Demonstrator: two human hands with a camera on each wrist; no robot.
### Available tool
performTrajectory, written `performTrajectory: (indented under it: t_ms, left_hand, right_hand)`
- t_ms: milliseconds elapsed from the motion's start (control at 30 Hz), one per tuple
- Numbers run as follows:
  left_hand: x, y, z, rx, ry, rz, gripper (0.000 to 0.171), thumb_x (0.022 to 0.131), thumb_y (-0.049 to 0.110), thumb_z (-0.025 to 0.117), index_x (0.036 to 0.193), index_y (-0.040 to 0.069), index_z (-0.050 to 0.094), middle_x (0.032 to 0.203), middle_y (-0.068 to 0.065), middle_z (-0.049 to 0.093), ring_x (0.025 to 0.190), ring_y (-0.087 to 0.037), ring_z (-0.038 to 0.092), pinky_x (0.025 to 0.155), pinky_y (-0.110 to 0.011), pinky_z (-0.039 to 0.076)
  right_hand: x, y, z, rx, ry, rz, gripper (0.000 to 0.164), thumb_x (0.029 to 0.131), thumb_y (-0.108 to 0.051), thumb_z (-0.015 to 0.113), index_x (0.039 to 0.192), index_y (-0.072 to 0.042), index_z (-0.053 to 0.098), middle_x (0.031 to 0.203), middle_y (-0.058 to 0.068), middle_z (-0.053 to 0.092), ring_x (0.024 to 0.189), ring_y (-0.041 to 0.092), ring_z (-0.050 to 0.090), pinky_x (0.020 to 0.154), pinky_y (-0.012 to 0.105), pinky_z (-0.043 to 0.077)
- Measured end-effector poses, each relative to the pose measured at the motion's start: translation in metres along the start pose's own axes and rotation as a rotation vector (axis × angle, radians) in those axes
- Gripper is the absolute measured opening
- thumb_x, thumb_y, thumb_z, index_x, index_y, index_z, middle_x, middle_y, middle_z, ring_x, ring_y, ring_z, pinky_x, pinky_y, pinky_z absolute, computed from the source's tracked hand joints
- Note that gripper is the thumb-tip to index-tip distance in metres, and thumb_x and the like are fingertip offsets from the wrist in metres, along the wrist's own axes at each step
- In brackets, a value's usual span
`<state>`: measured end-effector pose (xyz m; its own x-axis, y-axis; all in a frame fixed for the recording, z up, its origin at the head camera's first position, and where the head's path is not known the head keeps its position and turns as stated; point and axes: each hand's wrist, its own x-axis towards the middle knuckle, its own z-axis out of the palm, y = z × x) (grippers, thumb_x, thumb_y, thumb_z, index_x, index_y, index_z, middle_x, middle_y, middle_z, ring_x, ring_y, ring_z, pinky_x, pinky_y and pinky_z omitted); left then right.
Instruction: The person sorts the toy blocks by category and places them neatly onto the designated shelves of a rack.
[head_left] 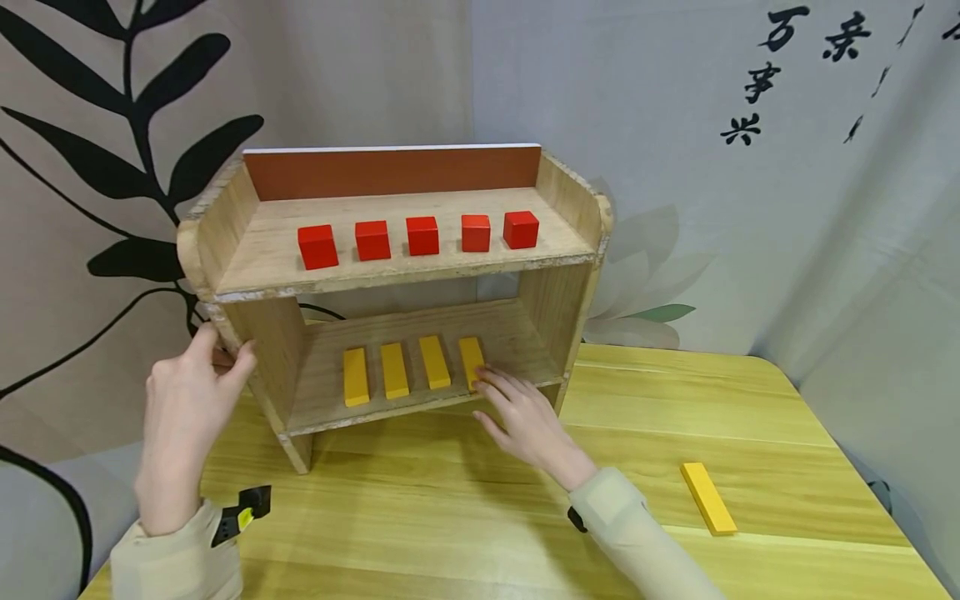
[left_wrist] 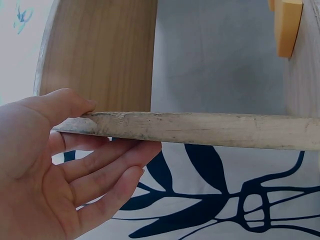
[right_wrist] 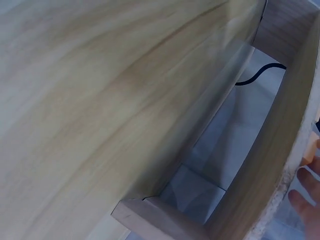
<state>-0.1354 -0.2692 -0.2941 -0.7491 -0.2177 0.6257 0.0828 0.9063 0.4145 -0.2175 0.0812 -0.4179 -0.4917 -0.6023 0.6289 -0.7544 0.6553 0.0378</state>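
A small two-tier wooden shelf [head_left: 427, 408] stands on the table. My left hand [head_left: 197, 385] grips the front edge of its left side panel [left_wrist: 210, 131], thumb on one side and fingers on the other. On the lower tier, several yellow rectangular blocks [head_left: 355, 377] lie in a row. My right hand [head_left: 531, 425] is at the rightmost yellow block [head_left: 470, 357], its fingertips over the block's front end and its thumb lower, apart from it. In the right wrist view only some fingers [right_wrist: 309, 186] show at the right edge, near an orange-looking bit of block.
Several red cubes [head_left: 422, 237] sit in a row on the upper tier. Another yellow block [head_left: 708, 498] lies on the wood-grain table [head_left: 750, 408], right of the right forearm. Printed curtains [head_left: 675, 167] hang behind the shelf.
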Motion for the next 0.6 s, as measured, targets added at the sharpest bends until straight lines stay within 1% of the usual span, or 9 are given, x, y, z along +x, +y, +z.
performTrajectory:
  t_ms: [167,400,600]
  left_hand:
    - [0.0000,0.0005,-0.0002,0.002,-0.002,-0.004,0.020,0.089,0.019,0.058,0.092,-0.001,0.056,0.079,-0.026,0.067,0.059,-0.044,0.058,0.047,-0.042,0.038]
    - [-0.0001,0.0007,0.0001,0.002,-0.001,-0.001,0.020,0.090,0.018,0.058,0.093,-0.002,0.056,0.079,-0.026,0.066,0.057,-0.042,0.058,0.046,-0.035,0.035]
    - [-0.0003,0.0023,0.0002,-0.002,0.006,0.006,0.020,0.090,0.018,0.057,0.092,-0.002,0.056,0.079,-0.026,0.067,0.057,-0.043,0.058,0.045,-0.035,0.036]
  right_hand:
    - [0.0025,0.0000,0.0009,-0.009,-0.017,0.018,0.036,0.091,-0.029,0.062,0.120,-0.008,0.060,0.133,0.010,0.059,0.124,0.028,0.055,0.101,0.040,0.045]
    - [0.0043,0.0003,0.0022,-0.010,-0.033,0.036,0.038,0.091,-0.028,0.062,0.122,-0.007,0.059,0.135,0.010,0.057,0.126,0.029,0.054,0.102,0.041,0.045]
    - [0.0044,0.0002,0.0022,-0.008,-0.044,0.043,0.040,0.091,-0.029,0.062,0.125,-0.007,0.058,0.137,0.010,0.055,0.127,0.029,0.053,0.102,0.041,0.044]
